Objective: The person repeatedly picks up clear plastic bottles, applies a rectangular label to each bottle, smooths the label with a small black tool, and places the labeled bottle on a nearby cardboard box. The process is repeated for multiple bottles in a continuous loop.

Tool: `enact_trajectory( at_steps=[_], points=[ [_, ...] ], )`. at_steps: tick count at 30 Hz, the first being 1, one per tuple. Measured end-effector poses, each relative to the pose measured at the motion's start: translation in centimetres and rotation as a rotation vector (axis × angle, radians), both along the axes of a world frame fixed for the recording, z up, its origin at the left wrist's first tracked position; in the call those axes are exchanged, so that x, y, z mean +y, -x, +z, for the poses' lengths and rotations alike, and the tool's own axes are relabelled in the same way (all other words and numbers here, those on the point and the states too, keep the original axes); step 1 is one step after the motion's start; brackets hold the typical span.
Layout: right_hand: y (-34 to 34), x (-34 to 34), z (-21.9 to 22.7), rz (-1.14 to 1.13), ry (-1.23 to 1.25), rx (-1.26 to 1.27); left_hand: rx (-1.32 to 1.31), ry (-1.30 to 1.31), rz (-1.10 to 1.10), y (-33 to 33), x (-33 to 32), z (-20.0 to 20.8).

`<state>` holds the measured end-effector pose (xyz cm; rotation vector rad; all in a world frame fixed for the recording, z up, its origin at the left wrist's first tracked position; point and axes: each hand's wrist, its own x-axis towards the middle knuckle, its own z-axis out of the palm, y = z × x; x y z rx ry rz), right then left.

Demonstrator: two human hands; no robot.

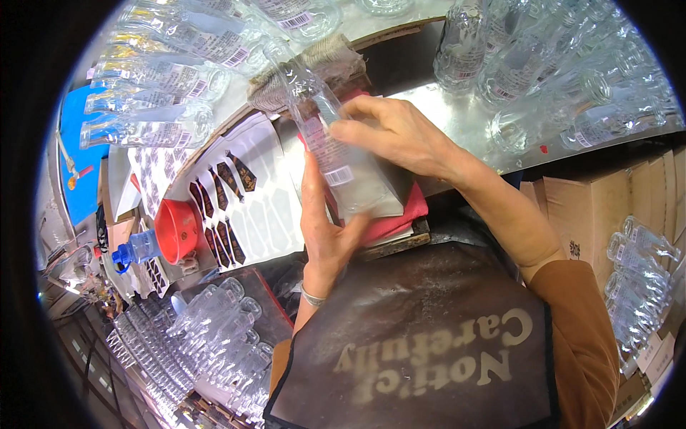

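Note:
A clear glass bottle [325, 136] with printed text and a barcode label lies tilted in front of me, its neck toward the upper left. My left hand [325, 239] is closed around its lower end, fingers along the left side and thumb by the base. Over the bottle's right side, my right hand [407, 136] has its fingers curled, with thumb and fingertips against the glass. Beneath the bottle are a pale stack of sheets [386, 196] and a pink-red cloth [411, 214]. Left of it, a white sheet [275, 207] carries dark tie-shaped decals [239, 171].
Glass bottles [161, 75] lie in a row at the far left, and more bottles [529, 64] crowd the metal table at the right. A folded rag [314, 68] rests beneath the bottle's neck. A red bowl [177, 230] and cardboard boxes [593, 207] flank the work spot.

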<state>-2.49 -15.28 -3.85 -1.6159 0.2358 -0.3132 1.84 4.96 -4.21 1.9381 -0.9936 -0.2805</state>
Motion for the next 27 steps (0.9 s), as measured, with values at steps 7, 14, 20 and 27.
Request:
enact_trajectory(
  at_steps=[7,14,20,27],
  points=[
    [0.7,-1.3,-0.4,0.172,-0.243,0.006,0.186,0.077,-0.041,-0.3,0.1,1.8],
    [0.5,-1.3,1.5,0.179,-0.094,0.151,0.273,0.166,0.095,-0.9,-1.0,1.6],
    [-0.1,-1.1,1.9,0.134,0.012,0.210,0.129,0.186,0.109,-0.8,-1.3,1.5],
    [-0.4,-0.6,2.8,0.049,0.284,0.244,0.054,0.184,0.246,-1.0,-2.5,2.8]
  ],
)
